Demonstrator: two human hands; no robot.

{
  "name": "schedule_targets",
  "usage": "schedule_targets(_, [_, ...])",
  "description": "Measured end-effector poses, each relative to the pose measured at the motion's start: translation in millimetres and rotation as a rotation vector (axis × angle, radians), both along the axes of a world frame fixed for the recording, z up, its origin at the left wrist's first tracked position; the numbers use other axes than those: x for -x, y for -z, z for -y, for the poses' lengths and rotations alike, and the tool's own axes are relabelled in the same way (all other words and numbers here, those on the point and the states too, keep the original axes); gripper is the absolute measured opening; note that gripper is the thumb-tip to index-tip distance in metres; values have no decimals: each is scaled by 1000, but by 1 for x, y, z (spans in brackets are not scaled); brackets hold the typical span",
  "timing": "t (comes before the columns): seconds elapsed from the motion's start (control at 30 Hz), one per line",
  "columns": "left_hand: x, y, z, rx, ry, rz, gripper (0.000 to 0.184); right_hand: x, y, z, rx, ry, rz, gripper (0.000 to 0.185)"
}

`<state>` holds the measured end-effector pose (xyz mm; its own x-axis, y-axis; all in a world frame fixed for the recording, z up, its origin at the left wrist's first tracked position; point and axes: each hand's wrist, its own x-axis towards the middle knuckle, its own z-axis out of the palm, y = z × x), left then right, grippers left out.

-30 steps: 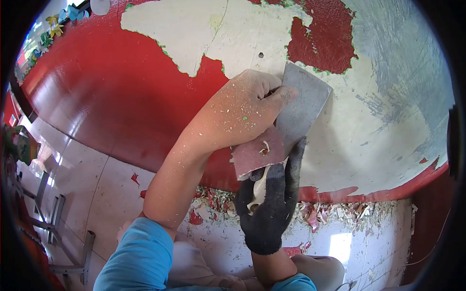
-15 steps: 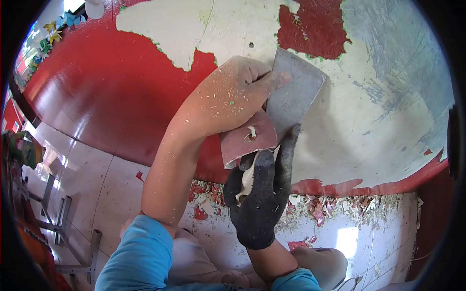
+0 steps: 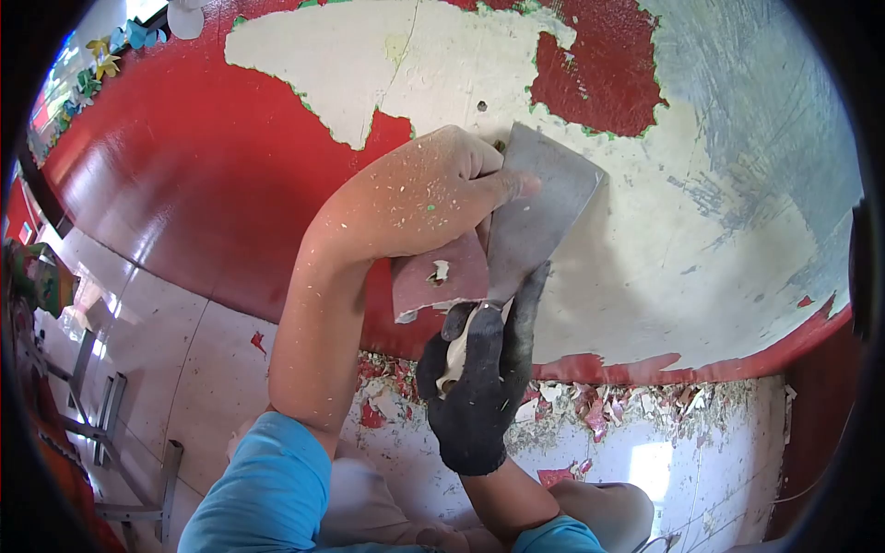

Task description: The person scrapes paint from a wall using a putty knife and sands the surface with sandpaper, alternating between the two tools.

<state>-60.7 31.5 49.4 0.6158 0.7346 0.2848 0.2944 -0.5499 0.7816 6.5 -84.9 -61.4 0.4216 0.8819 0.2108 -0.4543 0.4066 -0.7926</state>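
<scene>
A scraper with a wide grey metal blade (image 3: 550,198) and a pale handle (image 3: 455,355) is held in front of a curved, partly stripped red surface (image 3: 230,166). My right hand (image 3: 479,382), in a black glove, is wrapped around the handle, one finger stretched along the blade's base. My bare left hand (image 3: 429,194), dotted with flakes, is closed at the blade's left edge with its thumb on the metal. Below that palm hangs a dull red sheet-like piece (image 3: 452,275) with a small tear and a ragged pale edge. The left fingers behind the blade are hidden.
A red patch (image 3: 599,74) remains amid the pale bared surface (image 3: 627,249). Paint chips (image 3: 608,405) litter the floor along the base. Metal legs of a stand (image 3: 111,419) are at left, near paper flowers (image 3: 101,60). My knee (image 3: 608,511) is at lower right.
Both hands, the scraper and the dull red piece have shifted a little left and down in view. The camera view has moved slightly too. Both grips look the same.
</scene>
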Motion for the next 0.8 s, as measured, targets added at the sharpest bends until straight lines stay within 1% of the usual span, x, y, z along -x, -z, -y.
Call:
schedule_targets(0.03, [2, -4, 3, 54, -9, -142, 35, 0, 1, 1, 3, -2, -2, 59])
schedule_targets(0.07, [-1, 2, 2, 63, -10, -147, 35, 1, 0, 1, 8, -5, -5, 59])
schedule_targets(0.13, [-11, 15, -1, 53, -32, 247, 34, -1, -11, 0, 36, 14, 4, 59])
schedule_targets(0.17, [-13, 16, 0, 59, -29, 244, 34, -3, -20, -2, 54, 36, 19, 60])
schedule_targets(0.23, [-15, 11, 3, -84, -122, 238, 36, -3, -23, -2, 70, 64, 30, 60])
schedule_targets(0.27, [-11, 9, 2, -88, -120, 234, 36, 1, -21, -1, 52, 45, 0, 60])
schedule_targets(0.33, [0, 4, 0, 47, -35, 37, 36, 10, -19, 5, 27, -6, -42, 60])
schedule_targets(0.37, [-1, 7, -4, 41, -34, 37, 36, 11, -20, 5, 21, -5, -42, 60])
schedule_targets(0.43, [-5, 20, -14, -87, 85, 280, 38, 8, -19, 3, 60, 7, -4, 60])
schedule_targets(0.47, [-9, 18, -11, -87, 84, 285, 38, -2, -13, -4, 36, 101, 280, 59])
schedule_targets(0.5, [-15, 12, -3, -96, -45, 307, 37, -4, -33, -4, 36, 57, 52, 59])
schedule_targets(0.53, [-18, 8, 3, -101, -176, 321, 37, -6, -32, -6, 20, 66, 57, 59])
schedule_targets(0.57, [-16, 7, 7, -90, -179, 313, 37, -6, -31, -6, 4, 76, 58, 60])
schedule_targets(0.63, [-13, 1, 10, 37, -104, 311, 37, 1, -28, 0, -1, 37, 4, 60])
schedule_targets(0.67, [-10, 4, 4, 26, -103, 309, 37, 6, -26, 2, -14, -2, -42, 60])
schedule_targets(0.73, [-2, 16, -15, -76, 94, 174, 39, 11, -16, 1, 4, 25, -41, 60])
schedule_targets(0.77, [-4, 13, -12, -83, 94, 176, 39, 12, -13, 0, 38, 52, -41, 60])
schedule_targets(0.8, [-7, 10, -5, -101, 10, 181, 39, 6, -13, 0, 6, 24, -23, 60])
